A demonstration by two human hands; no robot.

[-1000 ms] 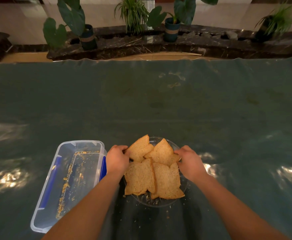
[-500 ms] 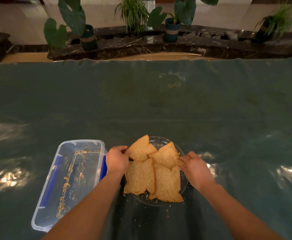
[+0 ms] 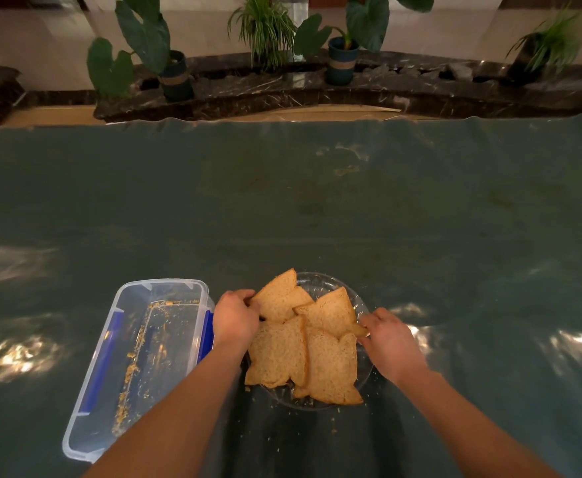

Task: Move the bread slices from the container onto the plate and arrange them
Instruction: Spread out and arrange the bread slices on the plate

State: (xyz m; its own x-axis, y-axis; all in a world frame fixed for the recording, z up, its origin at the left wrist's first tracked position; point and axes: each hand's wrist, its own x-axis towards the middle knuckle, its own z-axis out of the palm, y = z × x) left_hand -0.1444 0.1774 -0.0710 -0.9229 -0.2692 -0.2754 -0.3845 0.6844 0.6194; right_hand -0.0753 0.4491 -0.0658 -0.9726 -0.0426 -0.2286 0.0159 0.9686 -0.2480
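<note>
Four bread slices sit on the clear glass plate [image 3: 363, 381], packed together so they overlap a bit and hang past the rim in spots. Far-left slice [image 3: 281, 298] points its corner away toward the far side, far-right slice [image 3: 329, 313] lies tilted beside it, and the near-left slice [image 3: 277, 355] and near-right slice [image 3: 331, 369] fill the near half, edges touching down the middle.

Left hand [image 3: 235, 317] is curled around the left edge of the far-left slice, fingers closed on the crust. Right hand [image 3: 391, 341] is at the plate's right side with fingertips pinching narrow on the right corner of the far-right slice, right where it meets the near-right one.

Just left of the plate is the clear plastic container [image 3: 86, 419] with blue clips, no lid on it, nothing inside but a trail of brown crumbs [image 3: 129, 374] along the bottom. The left wrist is right next to its right wall.

Everything rests on a dark green tablecloth [image 3: 317, 208] with a few loose crumbs near the plate. Way at the far side, potted plants [image 3: 165, 60] line a dark marble ledge [image 3: 282, 88].
</note>
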